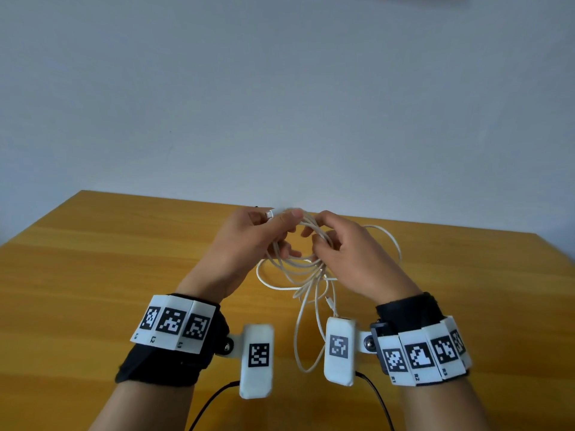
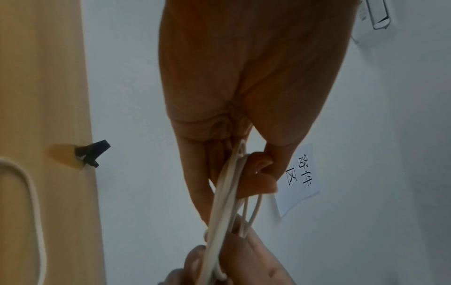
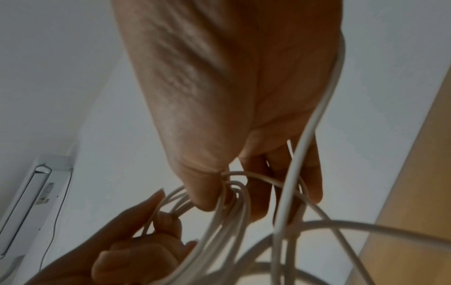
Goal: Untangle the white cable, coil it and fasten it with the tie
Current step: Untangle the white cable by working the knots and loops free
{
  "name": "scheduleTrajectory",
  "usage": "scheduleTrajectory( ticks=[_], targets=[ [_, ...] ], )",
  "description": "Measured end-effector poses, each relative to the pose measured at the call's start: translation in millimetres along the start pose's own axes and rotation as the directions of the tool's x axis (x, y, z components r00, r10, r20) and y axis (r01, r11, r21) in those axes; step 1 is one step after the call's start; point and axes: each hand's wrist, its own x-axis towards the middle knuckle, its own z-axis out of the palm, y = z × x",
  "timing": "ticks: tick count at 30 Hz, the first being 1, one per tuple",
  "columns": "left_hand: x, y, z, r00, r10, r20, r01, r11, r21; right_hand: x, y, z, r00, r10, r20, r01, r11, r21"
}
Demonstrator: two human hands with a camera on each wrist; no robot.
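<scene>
The white cable is gathered into several loose loops held up over the wooden table. My left hand pinches the top of the bundle, one connector poking out by its thumb. My right hand faces it with fingers curled round the same strands. Long loops dangle between my wrists and one loop bows out to the right. The left wrist view shows thumb and finger closed on the strands. A small black tie lies at the table's far edge.
A pale wall rises right behind the table's far edge. A paper sheet with printed characters hangs on it, and a white air conditioner stands off to the side. Black leads run from the wrist cameras toward me.
</scene>
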Motion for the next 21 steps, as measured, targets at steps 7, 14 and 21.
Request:
scheduleTrajectory(
  ticks=[7, 14, 21],
  targets=[
    [0.4, 3.5, -5.2, 0.993, -0.121, 0.013, 0.121, 0.993, -0.002, 2.3, 4.6, 1.5, 0.997, -0.066, -0.049, 0.058, 0.987, -0.152],
    [-6.9, 10.6, -9.2, 0.961, -0.243, 0.129, 0.201, 0.941, 0.272, 0.9, -4.2, 7.8, 0.994, -0.107, -0.011, 0.098, 0.943, -0.318],
    [-10.3, 7.1, 1.5, 0.945, -0.217, 0.246, 0.059, 0.850, 0.523, -2.8, -10.6, 8.9, 0.993, -0.116, -0.029, 0.098, 0.926, -0.366]
  ],
)
